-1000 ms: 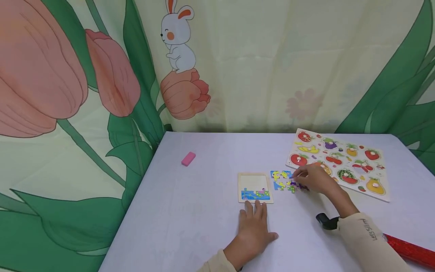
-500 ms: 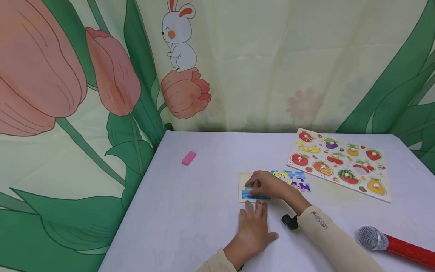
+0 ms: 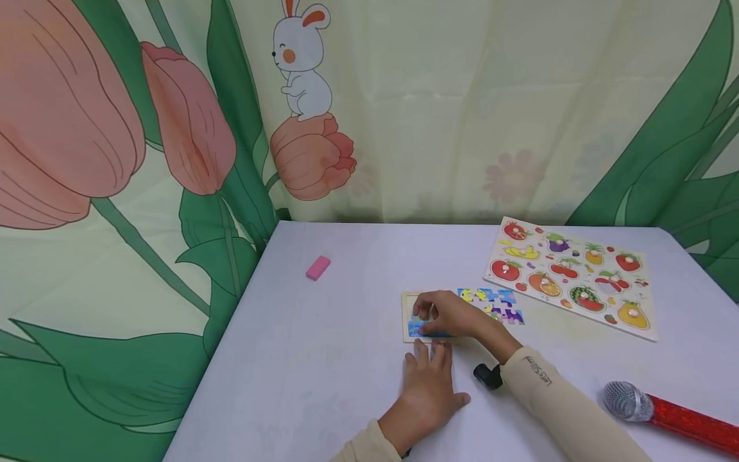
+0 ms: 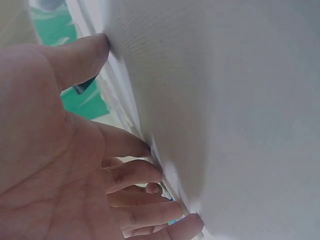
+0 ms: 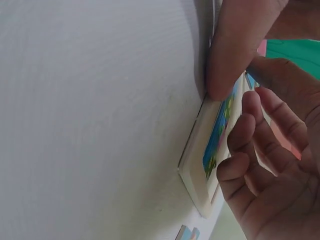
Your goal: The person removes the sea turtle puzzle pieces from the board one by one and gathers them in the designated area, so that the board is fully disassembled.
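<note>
A small wooden puzzle frame point(image 3: 405, 317) lies on the table, its lower part filled with blue, sea-coloured pieces. My right hand point(image 3: 453, 314) is over it, thumb and index finger pinching a puzzle piece point(image 5: 252, 80) low in the frame; the fingers mostly hide that piece. In the right wrist view the other fingers are loosely curled above the frame. My left hand point(image 3: 427, 394) lies with fingers spread, fingertips touching the frame's near edge. Loose jigsaw pieces point(image 3: 491, 296), blue, yellow and purple, lie just right of the frame, partly behind my right hand.
A fruit peg-puzzle board point(image 3: 568, 276) lies at the back right. The red microphone point(image 3: 675, 410) is at the front right, near my right sleeve. A pink block point(image 3: 318, 267) sits at the back left. Behind the white table point(image 3: 277, 359) hangs a printed curtain point(image 3: 416, 128).
My right hand has moved left from the loose pieces to the frame, bringing a piece; over the last half second it stays there. The left hand keeps its place.
</note>
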A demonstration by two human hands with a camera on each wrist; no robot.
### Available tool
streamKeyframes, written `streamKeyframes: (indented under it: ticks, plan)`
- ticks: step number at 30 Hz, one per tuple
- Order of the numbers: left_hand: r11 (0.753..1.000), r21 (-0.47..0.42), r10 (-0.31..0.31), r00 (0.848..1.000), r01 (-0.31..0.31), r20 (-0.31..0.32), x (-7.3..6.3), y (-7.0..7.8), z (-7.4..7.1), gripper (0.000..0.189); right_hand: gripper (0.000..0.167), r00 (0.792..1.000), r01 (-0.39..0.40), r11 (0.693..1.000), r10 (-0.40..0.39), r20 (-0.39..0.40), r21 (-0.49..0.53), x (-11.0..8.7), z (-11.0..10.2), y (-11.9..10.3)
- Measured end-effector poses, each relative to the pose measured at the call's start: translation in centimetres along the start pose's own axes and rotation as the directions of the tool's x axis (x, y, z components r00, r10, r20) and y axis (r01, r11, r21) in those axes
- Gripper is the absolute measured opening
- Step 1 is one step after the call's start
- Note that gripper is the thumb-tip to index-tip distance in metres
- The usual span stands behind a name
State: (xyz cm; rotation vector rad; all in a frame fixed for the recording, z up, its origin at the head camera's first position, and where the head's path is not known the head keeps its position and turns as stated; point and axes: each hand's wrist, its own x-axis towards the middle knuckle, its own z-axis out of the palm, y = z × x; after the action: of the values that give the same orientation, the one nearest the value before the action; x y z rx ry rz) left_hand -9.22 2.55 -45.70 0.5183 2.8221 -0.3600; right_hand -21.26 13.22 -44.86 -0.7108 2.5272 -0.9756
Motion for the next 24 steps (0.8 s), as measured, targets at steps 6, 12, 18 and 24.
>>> streamKeyframes:
  ticks: [6,12,18,24]
  plan:
    - [1.0,-0.012,0.008,1.0,-0.008,0.006,-0.1,-0.1,-0.2,0.091,0.025,1.0,0.011,0.999,-0.011,0.005,0.032,0.1,0.0,-0.1]
    - [1.0,-0.017,0.001,1.0,0.0,0.015,0.3,-0.1,0.0,0.091,0.022,1.0,0.021,0.999,-0.021,-0.001,0.047,0.2,-0.3,0.0]
    - [0.999,-0.032,-0.005,1.0,0.006,0.031,0.5,-0.1,-0.1,0.092,0.013,0.999,0.051,0.993,-0.051,-0.003,0.104,0.1,-0.7,0.6]
    - [0.998,-0.054,-0.01,0.999,0.012,0.04,0.6,0.1,0.2,0.091,0.014,0.999,0.024,0.978,-0.016,-0.042,0.209,-0.6,-1.5,1.0]
